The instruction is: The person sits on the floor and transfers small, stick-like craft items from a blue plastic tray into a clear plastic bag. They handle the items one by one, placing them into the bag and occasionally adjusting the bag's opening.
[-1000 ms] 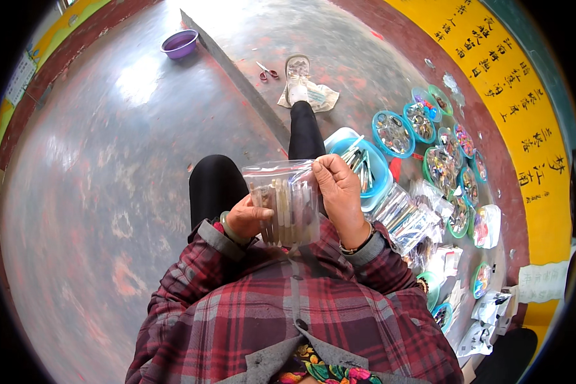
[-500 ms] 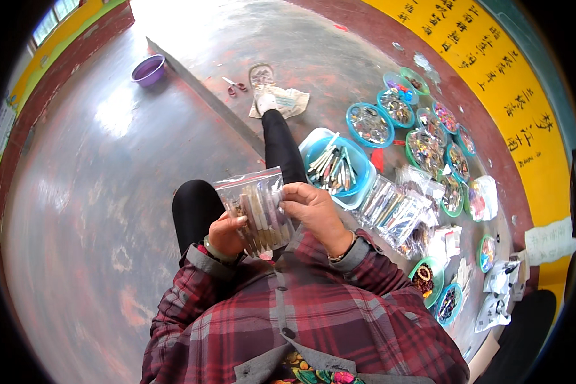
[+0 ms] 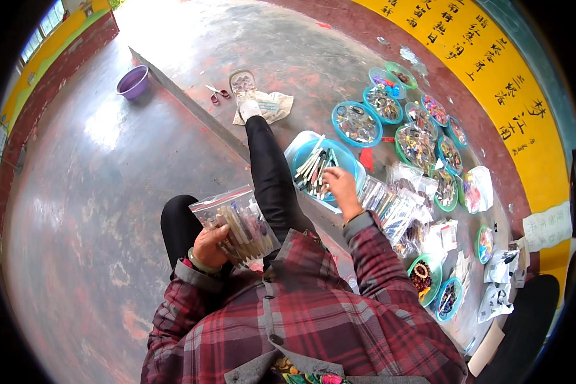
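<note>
My left hand (image 3: 210,248) grips the lower left side of a clear zip bag (image 3: 227,200) above my lap, thumb on the front. Several slim pens (image 3: 242,227) stand side by side inside it. At the right side of a round blue basin (image 3: 348,160), my right hand (image 3: 344,192) reaches down with curled fingers. Loose pens (image 3: 315,165), white, dark and greenish, lie heaped in that basin, right by the fingertips. Whether the fingers pinch one of them is hidden. Under the blue basin sits a larger white tub (image 3: 292,147).
Filled clear packets (image 3: 393,208) lie right of the tub. Beyond them cluster several bowls of small parts (image 3: 358,123). Bead bowls (image 3: 434,265) stand near my right elbow. Red-handled scissors (image 3: 219,96) and a cloth (image 3: 278,107) lie by my foot; a purple basin (image 3: 132,84) stands far left.
My right hand has left the bag's top right edge and moved right to the blue basin. The left hand keeps the bag, which has shifted slightly left and down.
</note>
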Motion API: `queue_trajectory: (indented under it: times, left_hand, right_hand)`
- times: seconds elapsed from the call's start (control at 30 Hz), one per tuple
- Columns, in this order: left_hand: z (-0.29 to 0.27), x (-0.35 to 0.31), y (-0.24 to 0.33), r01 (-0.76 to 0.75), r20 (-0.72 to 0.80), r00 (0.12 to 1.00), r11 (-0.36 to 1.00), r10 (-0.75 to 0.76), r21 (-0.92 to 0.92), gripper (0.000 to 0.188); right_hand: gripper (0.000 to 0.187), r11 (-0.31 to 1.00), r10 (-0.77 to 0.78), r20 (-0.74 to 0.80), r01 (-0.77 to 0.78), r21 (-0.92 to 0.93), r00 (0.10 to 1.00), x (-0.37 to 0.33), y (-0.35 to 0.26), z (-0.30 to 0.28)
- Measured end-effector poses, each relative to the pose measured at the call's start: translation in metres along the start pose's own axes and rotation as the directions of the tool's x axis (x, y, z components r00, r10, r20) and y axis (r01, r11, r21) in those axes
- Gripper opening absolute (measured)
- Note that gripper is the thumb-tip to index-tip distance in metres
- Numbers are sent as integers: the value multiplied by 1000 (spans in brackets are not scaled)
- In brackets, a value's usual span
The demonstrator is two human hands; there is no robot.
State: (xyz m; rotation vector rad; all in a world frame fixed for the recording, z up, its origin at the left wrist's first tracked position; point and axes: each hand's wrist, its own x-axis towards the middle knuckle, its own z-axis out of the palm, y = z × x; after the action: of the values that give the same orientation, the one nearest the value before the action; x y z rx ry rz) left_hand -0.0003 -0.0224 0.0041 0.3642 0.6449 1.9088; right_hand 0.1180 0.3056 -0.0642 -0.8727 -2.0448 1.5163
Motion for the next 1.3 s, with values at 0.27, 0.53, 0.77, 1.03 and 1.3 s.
queue_trajectory:
  times: [0.27,0.53,0.77,1.03,1.3]
  left_hand:
    - [-3,5,-5,83,-13,996,994,-85,-76,53]
    - [-21,5,-10,74,-15,997,995,-75,-70,48]
    - [-14,5,-9,73,-18,997,994,-75,-77,50]
    - [-14,6,-11,37,-108,993,998,-41,-46,52]
    - [-11,6,-11,44,-61,997,997,-48,-56,51]
  right_hand:
    - [22,896,277,-45,-275,-349,960,68,98,-11]
    - [34,631,82,-234,-232,-740,969,98,138,18]
    - [16,782,622,-39,-623,-24,782,104,139,0]
    - [13,601,682,233,-713,361,693,83,113,-30]
    - [14,758,624,51,-620,202,780,83,119,-18]
